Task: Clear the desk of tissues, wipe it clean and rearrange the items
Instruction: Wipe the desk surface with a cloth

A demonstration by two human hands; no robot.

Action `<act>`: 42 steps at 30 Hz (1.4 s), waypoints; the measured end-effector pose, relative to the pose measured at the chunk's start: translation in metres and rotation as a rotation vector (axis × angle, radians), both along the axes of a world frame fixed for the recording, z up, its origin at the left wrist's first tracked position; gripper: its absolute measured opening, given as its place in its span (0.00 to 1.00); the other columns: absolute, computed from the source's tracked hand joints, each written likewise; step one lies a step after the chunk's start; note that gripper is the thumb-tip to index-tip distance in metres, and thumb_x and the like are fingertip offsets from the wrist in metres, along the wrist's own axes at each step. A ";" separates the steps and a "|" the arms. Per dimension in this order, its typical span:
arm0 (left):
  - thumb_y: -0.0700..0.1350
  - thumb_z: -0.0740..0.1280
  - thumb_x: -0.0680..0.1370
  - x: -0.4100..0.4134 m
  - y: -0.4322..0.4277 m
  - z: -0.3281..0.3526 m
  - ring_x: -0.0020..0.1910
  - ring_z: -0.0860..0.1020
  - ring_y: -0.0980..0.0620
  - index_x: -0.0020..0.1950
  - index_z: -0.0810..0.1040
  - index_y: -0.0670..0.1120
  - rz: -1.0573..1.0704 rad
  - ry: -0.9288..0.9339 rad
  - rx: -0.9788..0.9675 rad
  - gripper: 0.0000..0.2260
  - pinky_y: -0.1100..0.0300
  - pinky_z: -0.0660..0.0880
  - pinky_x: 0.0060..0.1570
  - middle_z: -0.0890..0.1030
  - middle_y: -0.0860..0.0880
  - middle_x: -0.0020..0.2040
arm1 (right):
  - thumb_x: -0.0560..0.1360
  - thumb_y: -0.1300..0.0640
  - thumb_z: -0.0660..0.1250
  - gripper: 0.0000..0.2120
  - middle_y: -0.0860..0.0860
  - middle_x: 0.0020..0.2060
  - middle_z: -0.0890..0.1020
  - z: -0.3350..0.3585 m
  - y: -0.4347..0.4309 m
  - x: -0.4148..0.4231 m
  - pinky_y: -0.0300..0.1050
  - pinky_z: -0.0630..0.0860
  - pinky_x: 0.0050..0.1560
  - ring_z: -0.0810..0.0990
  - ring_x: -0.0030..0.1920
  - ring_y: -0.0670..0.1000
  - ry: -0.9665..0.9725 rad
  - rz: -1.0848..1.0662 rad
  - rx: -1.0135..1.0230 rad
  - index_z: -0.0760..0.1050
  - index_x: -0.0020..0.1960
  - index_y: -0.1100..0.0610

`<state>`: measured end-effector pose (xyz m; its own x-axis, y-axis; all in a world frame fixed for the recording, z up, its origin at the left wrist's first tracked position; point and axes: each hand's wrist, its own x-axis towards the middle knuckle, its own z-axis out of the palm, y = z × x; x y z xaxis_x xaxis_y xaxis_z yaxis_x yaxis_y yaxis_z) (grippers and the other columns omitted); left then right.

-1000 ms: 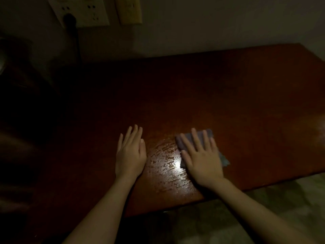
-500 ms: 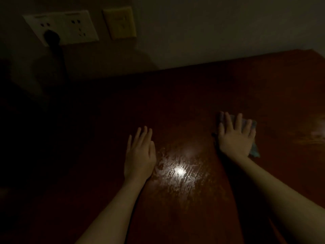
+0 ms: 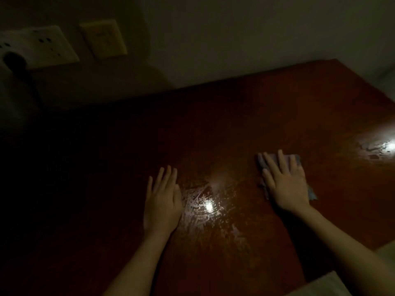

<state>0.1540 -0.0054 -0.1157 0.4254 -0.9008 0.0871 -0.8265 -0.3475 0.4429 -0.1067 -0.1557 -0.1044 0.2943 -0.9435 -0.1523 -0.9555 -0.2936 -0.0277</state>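
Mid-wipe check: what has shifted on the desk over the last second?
The right hand, pressed flat on the cloth, slid it rightward across the desk, away from the left hand and the wet streaks. Nothing was grasped or released. The left hand stayed flat beside the streaks.

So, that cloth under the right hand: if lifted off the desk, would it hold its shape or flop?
Probably floppy: the cloth lies flat and thin under the right hand, its edges crumpled. Likely damp, so a bit heavier and clingy, given the wet streaks on the desk.
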 end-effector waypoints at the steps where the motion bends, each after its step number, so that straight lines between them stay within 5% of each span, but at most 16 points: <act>1: 0.55 0.39 0.79 -0.011 0.003 0.000 0.76 0.48 0.59 0.77 0.60 0.46 0.005 0.012 -0.013 0.30 0.63 0.36 0.74 0.59 0.51 0.77 | 0.78 0.37 0.32 0.28 0.53 0.78 0.43 0.003 0.001 0.008 0.58 0.44 0.75 0.41 0.77 0.60 -0.016 -0.075 0.035 0.40 0.77 0.42; 3: 0.55 0.40 0.79 -0.030 0.010 -0.001 0.76 0.50 0.59 0.77 0.62 0.46 0.040 0.037 -0.044 0.29 0.64 0.36 0.74 0.60 0.51 0.77 | 0.80 0.39 0.34 0.27 0.54 0.77 0.44 0.002 0.024 0.036 0.59 0.43 0.75 0.42 0.76 0.61 -0.038 0.059 0.030 0.42 0.77 0.43; 6: 0.55 0.42 0.80 -0.049 0.025 -0.002 0.76 0.52 0.59 0.76 0.63 0.44 0.046 0.064 -0.069 0.29 0.66 0.37 0.73 0.61 0.51 0.76 | 0.82 0.40 0.38 0.25 0.55 0.75 0.61 -0.003 0.094 0.053 0.60 0.52 0.70 0.55 0.75 0.63 -0.057 0.543 -0.074 0.56 0.76 0.44; 10: 0.54 0.43 0.81 -0.064 0.045 -0.001 0.76 0.53 0.58 0.76 0.62 0.44 0.114 0.072 -0.085 0.27 0.67 0.38 0.73 0.61 0.51 0.76 | 0.82 0.40 0.46 0.25 0.51 0.76 0.58 -0.002 0.126 -0.021 0.56 0.52 0.71 0.54 0.76 0.58 -0.044 0.825 -0.071 0.51 0.77 0.43; 15: 0.52 0.46 0.81 -0.098 0.059 -0.001 0.76 0.54 0.58 0.75 0.64 0.44 0.163 0.052 -0.101 0.25 0.67 0.38 0.74 0.63 0.50 0.75 | 0.81 0.40 0.35 0.26 0.57 0.75 0.59 -0.006 0.051 -0.128 0.57 0.56 0.72 0.59 0.74 0.62 -0.006 0.344 -0.059 0.46 0.77 0.44; 19: 0.55 0.43 0.80 -0.126 0.053 0.000 0.76 0.53 0.59 0.75 0.64 0.45 0.168 0.059 -0.117 0.28 0.66 0.38 0.74 0.63 0.51 0.75 | 0.78 0.38 0.33 0.29 0.55 0.78 0.45 0.002 0.032 -0.090 0.59 0.46 0.75 0.44 0.77 0.61 -0.040 -0.023 0.005 0.40 0.77 0.44; 21: 0.55 0.43 0.80 -0.128 0.047 -0.001 0.76 0.52 0.59 0.76 0.64 0.45 0.159 0.031 -0.109 0.28 0.65 0.38 0.74 0.62 0.51 0.76 | 0.77 0.38 0.30 0.30 0.54 0.77 0.44 -0.001 0.058 -0.051 0.57 0.41 0.75 0.41 0.76 0.60 -0.052 0.193 -0.009 0.40 0.77 0.44; 24: 0.54 0.43 0.80 -0.128 0.046 -0.007 0.75 0.53 0.59 0.76 0.63 0.44 0.141 0.004 -0.086 0.28 0.62 0.41 0.75 0.63 0.50 0.76 | 0.82 0.42 0.38 0.25 0.54 0.76 0.58 -0.006 0.110 -0.034 0.58 0.50 0.72 0.53 0.76 0.61 -0.069 0.706 -0.060 0.52 0.77 0.45; 26: 0.53 0.44 0.80 -0.129 0.047 -0.006 0.76 0.54 0.58 0.76 0.63 0.44 0.136 -0.017 -0.082 0.27 0.59 0.43 0.76 0.63 0.49 0.76 | 0.83 0.42 0.42 0.24 0.53 0.76 0.60 -0.002 0.120 -0.059 0.56 0.53 0.70 0.56 0.76 0.59 -0.072 0.828 -0.008 0.52 0.77 0.44; 29: 0.53 0.44 0.80 -0.136 0.041 -0.006 0.76 0.54 0.57 0.75 0.64 0.43 0.158 -0.019 -0.086 0.27 0.57 0.44 0.76 0.64 0.48 0.75 | 0.83 0.41 0.42 0.24 0.52 0.76 0.60 -0.004 0.084 -0.118 0.55 0.54 0.70 0.54 0.76 0.56 -0.079 0.773 -0.062 0.48 0.77 0.42; 33: 0.54 0.43 0.80 -0.146 0.014 -0.006 0.76 0.53 0.58 0.76 0.63 0.44 0.141 -0.012 -0.098 0.28 0.58 0.41 0.76 0.63 0.49 0.76 | 0.76 0.35 0.26 0.30 0.54 0.77 0.52 -0.001 -0.005 -0.165 0.53 0.50 0.74 0.45 0.77 0.56 -0.030 0.301 -0.015 0.37 0.76 0.41; 36: 0.54 0.42 0.80 -0.148 -0.008 -0.008 0.76 0.52 0.58 0.76 0.62 0.44 0.124 -0.040 -0.089 0.28 0.56 0.42 0.76 0.62 0.49 0.76 | 0.76 0.35 0.30 0.30 0.54 0.78 0.45 0.000 -0.032 -0.129 0.57 0.46 0.75 0.43 0.77 0.60 -0.029 0.032 -0.025 0.38 0.76 0.43; 38: 0.55 0.40 0.80 -0.149 -0.014 -0.008 0.76 0.51 0.58 0.77 0.61 0.45 0.135 -0.060 -0.073 0.29 0.56 0.42 0.76 0.61 0.49 0.77 | 0.79 0.38 0.36 0.28 0.54 0.77 0.41 0.000 -0.026 -0.083 0.58 0.41 0.75 0.39 0.76 0.60 -0.019 0.063 -0.013 0.37 0.77 0.44; 42: 0.54 0.42 0.80 -0.147 -0.016 -0.009 0.76 0.53 0.57 0.76 0.63 0.44 0.146 -0.053 -0.071 0.29 0.55 0.46 0.76 0.63 0.48 0.76 | 0.78 0.38 0.33 0.28 0.50 0.74 0.34 -0.002 0.021 -0.017 0.56 0.32 0.73 0.31 0.74 0.58 -0.081 0.518 -0.001 0.34 0.76 0.42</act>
